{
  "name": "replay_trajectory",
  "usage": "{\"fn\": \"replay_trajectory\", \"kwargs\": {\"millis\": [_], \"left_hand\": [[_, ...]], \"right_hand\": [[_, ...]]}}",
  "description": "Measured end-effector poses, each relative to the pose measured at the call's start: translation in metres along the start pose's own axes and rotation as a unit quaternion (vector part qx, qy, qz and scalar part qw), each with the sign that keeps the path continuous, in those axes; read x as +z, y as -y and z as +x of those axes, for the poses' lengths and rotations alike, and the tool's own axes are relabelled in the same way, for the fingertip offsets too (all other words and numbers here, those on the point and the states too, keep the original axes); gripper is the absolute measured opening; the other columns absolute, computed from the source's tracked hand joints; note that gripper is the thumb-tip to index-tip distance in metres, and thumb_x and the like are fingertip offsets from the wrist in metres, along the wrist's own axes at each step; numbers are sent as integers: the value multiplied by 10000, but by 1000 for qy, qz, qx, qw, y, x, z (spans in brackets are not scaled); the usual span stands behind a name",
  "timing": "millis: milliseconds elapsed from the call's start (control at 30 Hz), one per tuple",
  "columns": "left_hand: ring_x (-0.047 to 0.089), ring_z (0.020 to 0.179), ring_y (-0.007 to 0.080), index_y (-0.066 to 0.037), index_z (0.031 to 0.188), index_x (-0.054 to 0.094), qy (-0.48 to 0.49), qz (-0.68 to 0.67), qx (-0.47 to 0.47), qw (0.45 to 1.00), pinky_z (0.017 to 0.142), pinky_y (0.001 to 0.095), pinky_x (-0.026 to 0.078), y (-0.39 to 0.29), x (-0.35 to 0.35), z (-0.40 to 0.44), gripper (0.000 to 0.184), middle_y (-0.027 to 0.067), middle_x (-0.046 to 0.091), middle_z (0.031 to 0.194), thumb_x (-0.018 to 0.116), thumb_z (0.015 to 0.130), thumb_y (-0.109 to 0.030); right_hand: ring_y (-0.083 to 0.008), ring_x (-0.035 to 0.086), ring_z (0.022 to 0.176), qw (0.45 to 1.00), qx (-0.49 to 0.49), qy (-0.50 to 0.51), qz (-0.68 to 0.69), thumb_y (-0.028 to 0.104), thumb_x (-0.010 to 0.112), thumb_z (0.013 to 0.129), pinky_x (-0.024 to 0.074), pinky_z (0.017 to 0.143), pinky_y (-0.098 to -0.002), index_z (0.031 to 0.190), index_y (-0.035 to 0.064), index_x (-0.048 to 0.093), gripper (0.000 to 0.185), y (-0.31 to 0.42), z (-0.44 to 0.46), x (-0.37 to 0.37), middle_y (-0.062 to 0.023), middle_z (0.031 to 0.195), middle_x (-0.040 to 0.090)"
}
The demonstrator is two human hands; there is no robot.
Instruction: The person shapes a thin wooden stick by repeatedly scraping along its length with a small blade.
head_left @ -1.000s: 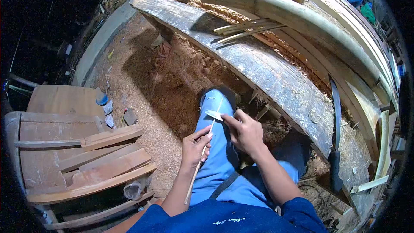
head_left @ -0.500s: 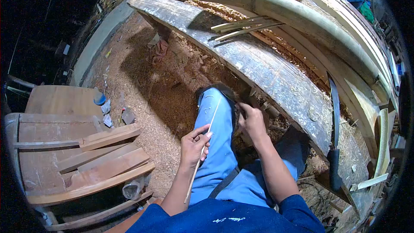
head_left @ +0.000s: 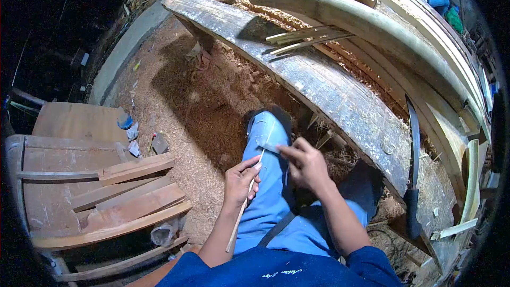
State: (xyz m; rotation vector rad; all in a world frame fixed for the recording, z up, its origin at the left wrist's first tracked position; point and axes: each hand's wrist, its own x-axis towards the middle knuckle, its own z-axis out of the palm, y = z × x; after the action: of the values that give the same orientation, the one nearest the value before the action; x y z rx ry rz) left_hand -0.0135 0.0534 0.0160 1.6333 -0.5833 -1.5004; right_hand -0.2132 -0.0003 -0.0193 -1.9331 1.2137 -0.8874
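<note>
My left hand is closed in a pinch around a thin bamboo strip. The strip runs from near my forearm up over the blue-trousered knee. My right hand is closed on a small flat grey blade, whose handle is hidden by the fingers. That blade lies across the strip just beyond my left fingertips, above the trouser leg. Whether its edge bites into the strip, I cannot tell.
A weathered plank crosses ahead, bearing several thin bamboo sticks and a long dark-handled knife. Behind it lies a thick bamboo pole. Wood pieces rest on a chair-like frame at left. Shavings cover the ground.
My right hand has come from beside the knee up and left, bringing the blade over the strip. My left hand keeps its pinch in nearly the same place.
</note>
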Motion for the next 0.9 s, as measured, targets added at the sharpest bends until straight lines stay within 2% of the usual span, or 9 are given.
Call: {"fn": "replay_trajectory", "kwargs": {"millis": [267,333,400,467,533,600,667,700,900], "left_hand": [[518,413,73,-20,1201,641,14,18,-1,1000,316,194,357,1,0,0,307,55,597,629,642,926,-158],[516,411,73,-20,1201,643,16,13,3,1000,316,195,355,1,2,1,304,57,597,625,636,931,-159],[510,407,74,-20,1199,646,18,20,5,1000,314,196,348,0,1,2,297,61,600,626,622,942,-165],[507,403,75,-21,1199,647,21,25,7,999,313,198,345,1,-2,3,295,61,599,623,618,945,-169],[504,399,76,-22,1198,649,33,33,2,999,312,199,342,2,-1,2,294,61,598,620,614,947,-173],[502,394,79,-27,1199,650,20,41,-4,999,309,201,339,-1,2,0,291,57,593,611,609,949,-170],[499,388,80,-29,1202,648,18,42,-3,999,306,204,335,1,1,0,290,55,588,603,606,950,-167],[498,387,80,-28,1207,644,24,32,1,999,303,204,332,3,-1,1,295,55,588,604,607,950,-168],[496,385,79,-25,1217,632,25,21,4,999,299,202,328,3,0,4,308,56,589,608,615,944,-165]], "right_hand": [[-263,597,674,997,39,-49,39,9,703,784,502,630,-361,1124,153,711,369,-16,5,-1,-120,834,563],[-329,625,774,999,-19,16,25,37,706,778,512,687,-390,1121,126,700,355,-7,4,-11,-149,879,563],[-300,626,751,998,-22,50,41,48,719,779,512,681,-388,1115,140,707,349,3,0,-8,-141,840,554],[-245,615,695,997,13,21,67,39,694,824,495,628,-333,1115,151,718,313,-4,5,-2,-114,823,574],[-259,610,699,994,86,-38,54,58,693,841,490,628,-333,1098,139,721,271,-15,13,2,-125,852,604],[-279,603,702,975,153,-37,157,71,702,840,491,641,-346,1101,126,716,267,-20,15,4,-137,902,628],[-270,598,708,995,-19,-69,67,77,705,840,493,650,-344,1098,111,716,260,-28,18,6,-137,864,612],[-266,597,713,996,-25,20,80,75,703,839,494,656,-345,1094,108,717,257,-18,19,-7,-139,825,591],[-312,608,741,999,10,7,37,79,710,817,502,672,-380,1087,118,717,273,-8,19,-7,-149,816,552]]}}
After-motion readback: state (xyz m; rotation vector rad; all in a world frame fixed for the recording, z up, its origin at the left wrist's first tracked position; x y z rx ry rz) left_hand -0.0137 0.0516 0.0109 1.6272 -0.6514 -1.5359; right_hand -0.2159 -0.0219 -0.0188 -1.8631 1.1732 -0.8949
